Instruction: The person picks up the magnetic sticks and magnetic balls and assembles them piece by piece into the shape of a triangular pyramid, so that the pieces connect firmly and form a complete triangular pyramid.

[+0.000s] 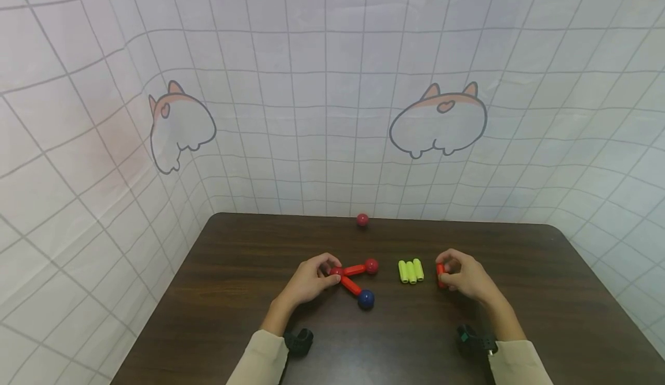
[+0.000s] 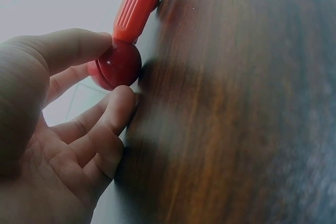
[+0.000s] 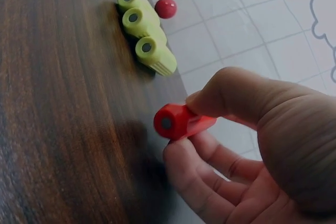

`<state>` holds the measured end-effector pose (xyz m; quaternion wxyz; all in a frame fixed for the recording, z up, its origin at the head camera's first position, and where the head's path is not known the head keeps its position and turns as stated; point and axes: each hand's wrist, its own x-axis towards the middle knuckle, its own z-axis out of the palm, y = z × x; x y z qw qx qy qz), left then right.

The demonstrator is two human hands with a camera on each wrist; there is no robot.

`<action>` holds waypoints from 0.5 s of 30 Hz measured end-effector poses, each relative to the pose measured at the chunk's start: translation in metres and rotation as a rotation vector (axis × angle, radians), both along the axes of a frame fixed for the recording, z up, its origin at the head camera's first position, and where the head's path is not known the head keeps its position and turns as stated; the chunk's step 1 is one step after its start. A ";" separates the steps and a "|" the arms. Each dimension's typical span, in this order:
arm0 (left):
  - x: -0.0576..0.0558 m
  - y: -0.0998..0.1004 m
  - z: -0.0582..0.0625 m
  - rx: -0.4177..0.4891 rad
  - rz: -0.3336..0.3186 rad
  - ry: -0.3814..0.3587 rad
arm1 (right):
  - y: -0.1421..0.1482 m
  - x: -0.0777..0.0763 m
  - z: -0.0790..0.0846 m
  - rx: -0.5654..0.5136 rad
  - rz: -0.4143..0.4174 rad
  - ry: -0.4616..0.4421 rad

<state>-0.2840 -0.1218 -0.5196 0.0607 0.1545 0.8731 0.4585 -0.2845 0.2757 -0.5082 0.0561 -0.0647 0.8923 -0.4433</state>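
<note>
The ball-and-stick toy (image 1: pixel 351 284) sits on the table (image 1: pixel 415 339), a bit left of the middle, shaped like a V lying on its side. The left hand (image 1: pixel 310 281) pinches the red ball at its corner (image 2: pixel 119 64) between thumb and fingers. The right hand (image 1: pixel 470 278) is well apart from it, pinching a loose red stick (image 3: pixel 181 121); I cannot tell if that stick touches the table.

So far, two red sticks look joined at the corner ball. One ends in another red ball (image 1: pixel 371 266), the other in a blue ball (image 1: pixel 366 299). The stick in the right hand is not joined on. Three yellow-green sticks (image 1: pixel 411 272) lie side by side between the hands, and one more red ball (image 1: pixel 362 220) sits alone near the far edge, so I think there are plenty of bits left.

The balls are round and shiny. The sticks look like plastic, with long grooves and a round grey dot on the ends, maybe a magnet. The table is dark brown with woody stripes. Behind hangs a wrinkly white cloth (image 1: pixel 312 85) with grey squares.
</note>
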 end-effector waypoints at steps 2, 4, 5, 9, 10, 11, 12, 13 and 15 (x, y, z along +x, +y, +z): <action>0.000 0.000 0.000 0.002 0.000 -0.001 | 0.001 -0.001 0.000 -0.019 0.014 0.026; 0.001 0.000 0.000 0.004 0.000 -0.002 | 0.002 -0.002 0.001 -0.043 0.038 0.055; 0.001 0.000 0.000 0.004 0.000 -0.002 | 0.002 -0.002 0.001 -0.058 0.051 0.070; 0.000 0.000 0.000 0.003 0.000 0.000 | -0.001 -0.002 0.005 -0.129 0.095 0.120; 0.000 0.000 0.000 0.002 0.001 0.000 | -0.002 -0.001 0.007 -0.146 0.104 0.130; 0.000 0.000 0.000 0.003 0.001 0.000 | -0.004 -0.001 0.008 -0.161 0.113 0.140; 0.000 0.000 0.000 0.004 0.001 0.000 | -0.006 0.000 0.009 -0.175 0.118 0.150; 0.000 0.000 -0.001 0.004 0.002 0.000 | -0.009 0.000 0.010 -0.186 0.125 0.156; -0.001 0.000 -0.001 0.003 0.002 0.001 | -0.013 0.000 0.012 -0.205 0.139 0.164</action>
